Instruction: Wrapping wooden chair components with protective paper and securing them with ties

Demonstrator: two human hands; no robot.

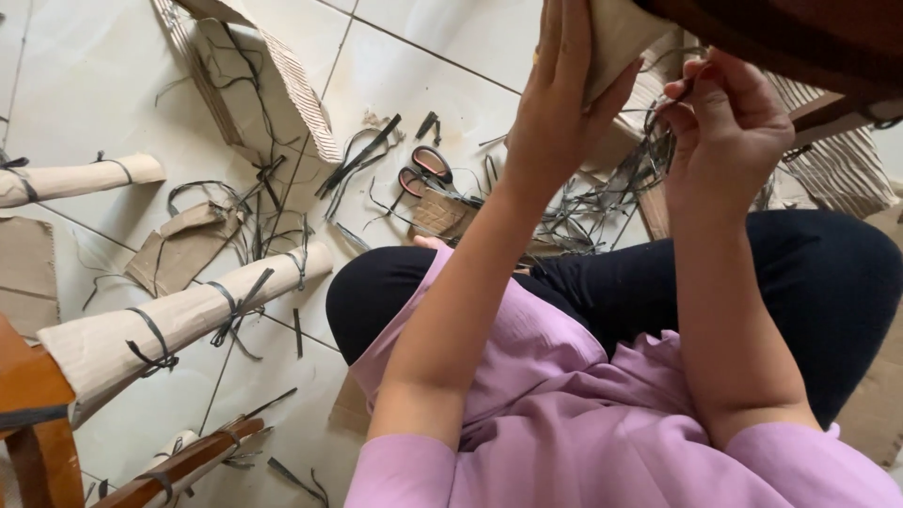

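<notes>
A tiled floor (442, 47) strewn with packing scraps is seen from above, with a seated person's lap in dark trousers filling the lower right. At nine o'clock, a long furniture leg wrapped in cardboard (188, 315) and tied with black strapping is laid across the tiles; at eleven o'clock a folded stack of corrugated card (268, 85) is left beside it.

At twelve o'clock, a cardboard wrap (616, 38) around a dark wooden piece is pressed flat by the left hand (564, 103), its fingers spread open against the card rather than curled round anything. Just beside it, at one o'clock, a thin black strap (679, 92) is pinched between thumb and fingertips of the right hand (729, 141), closed tight on it.

Judged from this, the tie is best drawn snug while the card is kept pinned, so that the wrap is not allowed to slip or gape.

Near the centre, orange-handled scissors (423, 169) are left on the floor among a tangle of cut strap ends (602, 202).
</notes>
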